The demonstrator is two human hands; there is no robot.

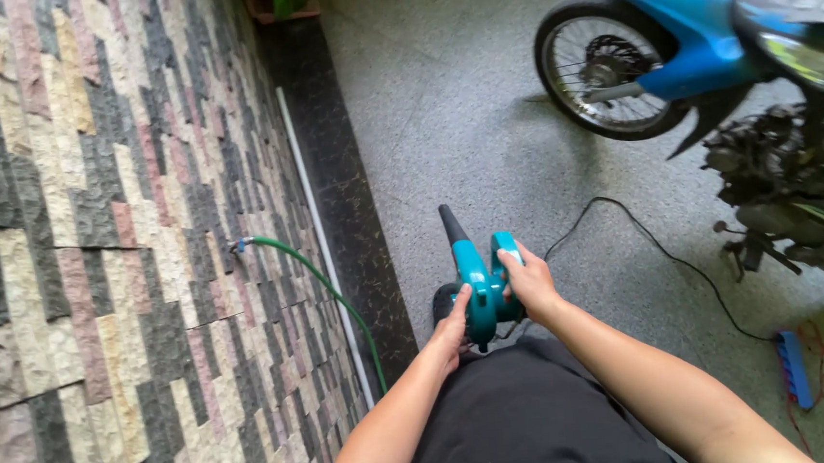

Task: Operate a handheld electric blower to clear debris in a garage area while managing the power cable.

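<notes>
Speckled grey floor (pixel 442 113) out here; we've got both hands clamped on the teal blower (pixel 481 280), left hand (pixel 453 327) at 7, right hand (pixel 530 281) at 3, nozzle aimed toward 11.

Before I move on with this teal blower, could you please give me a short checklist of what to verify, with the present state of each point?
1. Both hands on the tool: left hand and right hand grip the teal electric blower. Ok.
2. Nozzle points at bare floor, away from the motorcycle. Ok.
3. Black power cord lies loose across the floor toward the blue power strip. Not ok, trip risk.
4. Plug seated in the strip: cannot tell.
5. Green hose on the stone wall leaking near the electrics: cannot tell.
</notes>
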